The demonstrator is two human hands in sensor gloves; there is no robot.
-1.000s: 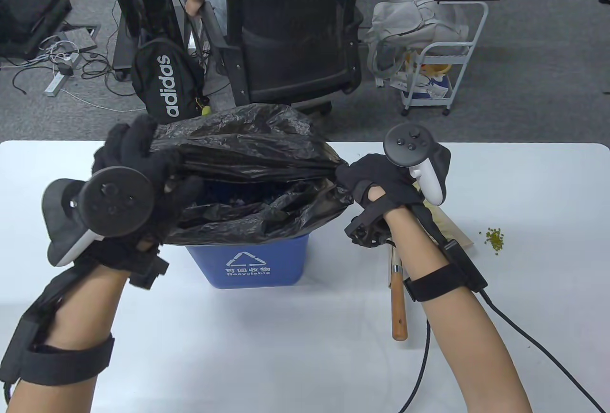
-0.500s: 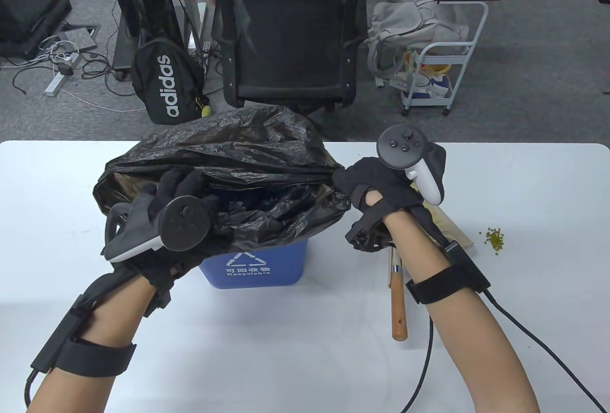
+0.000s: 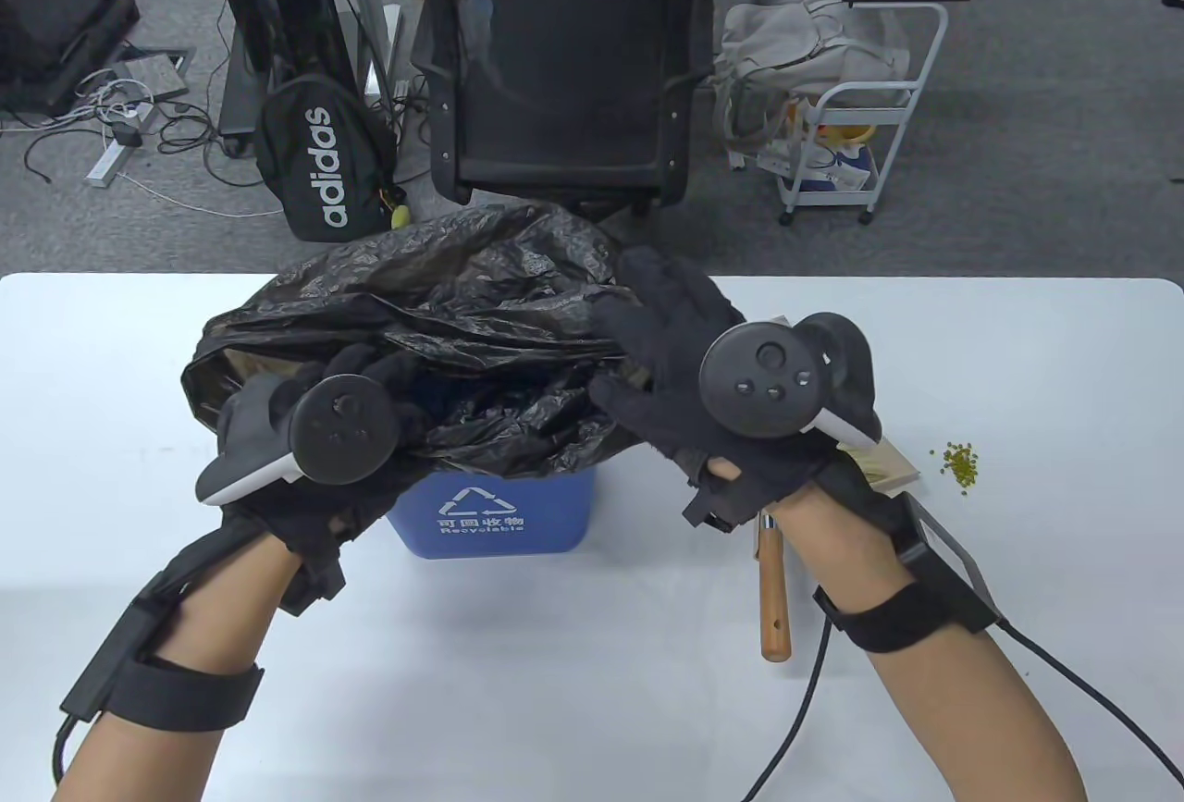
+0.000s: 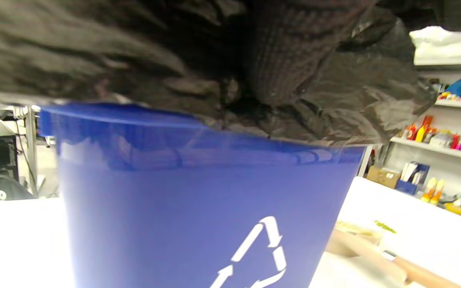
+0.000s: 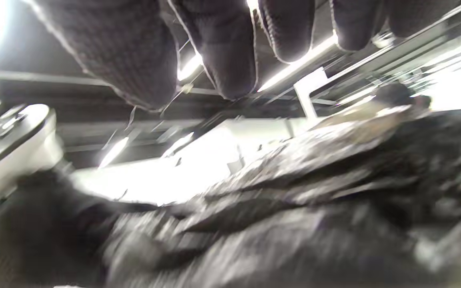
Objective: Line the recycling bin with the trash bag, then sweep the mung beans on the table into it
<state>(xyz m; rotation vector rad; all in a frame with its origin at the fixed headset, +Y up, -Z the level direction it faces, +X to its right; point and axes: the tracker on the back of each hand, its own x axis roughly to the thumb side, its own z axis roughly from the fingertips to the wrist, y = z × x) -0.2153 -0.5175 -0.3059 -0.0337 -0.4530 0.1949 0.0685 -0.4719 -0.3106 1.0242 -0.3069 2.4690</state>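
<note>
Black trash bag [image 3: 462, 321] bunched over blue recycling bin [image 3: 490, 515] at frame centre, its near edge gripped by left hand [image 3: 324, 432], right hand [image 3: 684, 376] spread wide, holding nothing, mung beans [image 3: 960, 462] scattered on white bench [image 3: 1017, 358] at right

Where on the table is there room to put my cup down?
Bare table lies left of the bag, also in front of the bin between the arms, and at the far right past the beans. Between bin and beans it is crowded: right hand, brush, cable.
</note>
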